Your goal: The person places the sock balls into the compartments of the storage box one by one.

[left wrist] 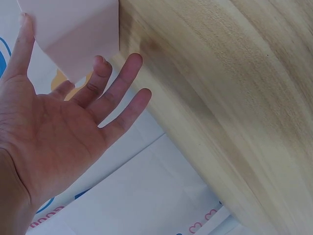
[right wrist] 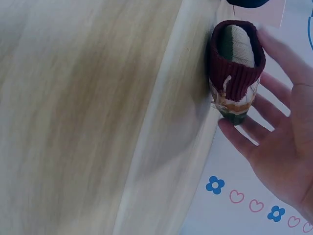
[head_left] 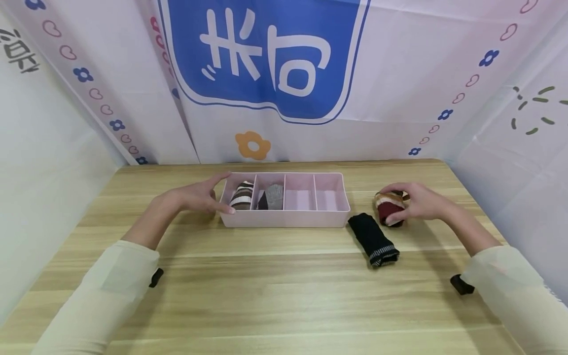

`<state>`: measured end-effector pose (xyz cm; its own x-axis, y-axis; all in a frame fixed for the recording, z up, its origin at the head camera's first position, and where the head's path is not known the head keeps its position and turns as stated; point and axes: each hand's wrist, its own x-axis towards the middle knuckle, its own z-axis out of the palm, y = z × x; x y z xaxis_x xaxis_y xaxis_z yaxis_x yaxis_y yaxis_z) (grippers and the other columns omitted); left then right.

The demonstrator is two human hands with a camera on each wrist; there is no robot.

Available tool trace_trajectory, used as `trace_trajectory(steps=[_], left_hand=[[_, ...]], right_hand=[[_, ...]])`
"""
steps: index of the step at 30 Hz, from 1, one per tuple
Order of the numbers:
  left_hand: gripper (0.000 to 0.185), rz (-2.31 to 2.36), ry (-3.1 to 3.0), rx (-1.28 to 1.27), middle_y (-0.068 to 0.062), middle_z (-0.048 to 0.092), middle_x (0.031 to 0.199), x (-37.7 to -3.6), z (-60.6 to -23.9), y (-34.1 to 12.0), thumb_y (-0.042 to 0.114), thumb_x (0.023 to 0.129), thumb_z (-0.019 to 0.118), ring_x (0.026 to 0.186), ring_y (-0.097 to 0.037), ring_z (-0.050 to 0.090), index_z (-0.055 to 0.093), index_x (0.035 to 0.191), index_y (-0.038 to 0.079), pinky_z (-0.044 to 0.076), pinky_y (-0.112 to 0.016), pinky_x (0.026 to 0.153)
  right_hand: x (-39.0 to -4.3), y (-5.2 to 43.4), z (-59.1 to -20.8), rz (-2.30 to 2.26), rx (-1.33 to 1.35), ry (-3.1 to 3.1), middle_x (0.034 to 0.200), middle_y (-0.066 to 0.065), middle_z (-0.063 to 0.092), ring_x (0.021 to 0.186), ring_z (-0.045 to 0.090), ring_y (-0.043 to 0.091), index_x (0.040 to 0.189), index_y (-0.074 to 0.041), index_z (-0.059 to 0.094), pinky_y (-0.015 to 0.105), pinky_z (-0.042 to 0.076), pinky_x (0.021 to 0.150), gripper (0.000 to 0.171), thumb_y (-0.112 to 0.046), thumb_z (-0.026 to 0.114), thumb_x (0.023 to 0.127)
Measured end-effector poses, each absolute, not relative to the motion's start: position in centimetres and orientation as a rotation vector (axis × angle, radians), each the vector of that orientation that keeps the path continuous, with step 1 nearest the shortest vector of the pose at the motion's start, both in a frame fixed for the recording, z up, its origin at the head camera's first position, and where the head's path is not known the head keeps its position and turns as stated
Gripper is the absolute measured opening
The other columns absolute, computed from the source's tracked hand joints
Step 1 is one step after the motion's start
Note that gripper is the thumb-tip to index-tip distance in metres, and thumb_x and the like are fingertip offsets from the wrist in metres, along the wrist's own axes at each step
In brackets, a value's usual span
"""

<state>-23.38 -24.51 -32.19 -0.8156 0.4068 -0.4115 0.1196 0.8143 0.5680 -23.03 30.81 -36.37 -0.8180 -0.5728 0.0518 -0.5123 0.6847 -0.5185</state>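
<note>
A pink four-compartment storage box stands on the table. My left hand grips its left end, thumb at the front wall and index finger at the back corner; in the left wrist view its other fingers spread loosely. A striped folded sock fills the leftmost compartment, a grey and dark folded sock the second. My right hand holds a rolled maroon sock with tan, white and green bands between thumb and fingers. Beside it lies a black folded sock with a patterned end.
The wooden table reaches back to a white printed cloth wall, with more cloth at both sides. The two right compartments of the box show bare pink floors.
</note>
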Motion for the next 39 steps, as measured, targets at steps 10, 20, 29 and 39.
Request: trace_trajectory(steps=[10,20,29,39], left_hand=[[0.12,0.734,2.459,0.389,-0.029,0.054,0.131,-23.3,-32.1,-24.4,0.05,0.089,0.08,0.122,-0.039,0.051,-0.004,0.167,0.014,0.036,-0.063,0.11],[0.12,0.753,2.434,0.388,-0.014,0.058,0.102,-23.6,-32.3,-24.6,0.046,0.09,0.079,0.093,-0.028,0.057,-0.007,0.167,0.014,0.047,-0.046,0.089],[0.119,0.751,2.432,0.387,-0.013,0.058,0.1,-23.7,-32.4,-24.7,0.045,0.091,0.079,0.091,-0.028,0.057,-0.008,0.167,0.014,0.046,-0.045,0.088],[0.12,0.76,2.427,0.383,-0.011,0.057,0.097,-23.7,-32.4,-24.6,0.044,0.09,0.08,0.089,-0.027,0.055,-0.007,0.167,0.014,0.047,-0.044,0.085]], right_hand=[[-23.0,31.0,-36.5,-0.839,-0.887,2.762,0.126,0.021,0.067,0.108,0.064,0.033,0.136,0.004,0.059,0.047,0.054,0.087,0.07,-0.01,0.092,0.076],[-23.6,30.3,-36.2,-0.901,-0.928,2.845,0.115,0.02,0.07,0.103,0.064,0.03,0.124,0.006,0.065,0.04,0.057,0.082,0.053,0.003,0.084,0.075],[-24.0,29.3,-35.3,-1.027,-0.954,2.889,0.116,0.015,0.071,0.097,0.059,0.014,0.124,0.002,0.069,0.029,0.054,0.079,0.052,-0.005,0.086,0.076],[-24.0,27.6,-34.5,-1.185,-0.966,2.811,0.119,0.015,0.069,0.099,0.056,0.011,0.128,0.0,0.067,0.026,0.05,0.076,0.056,-0.004,0.085,0.075]])
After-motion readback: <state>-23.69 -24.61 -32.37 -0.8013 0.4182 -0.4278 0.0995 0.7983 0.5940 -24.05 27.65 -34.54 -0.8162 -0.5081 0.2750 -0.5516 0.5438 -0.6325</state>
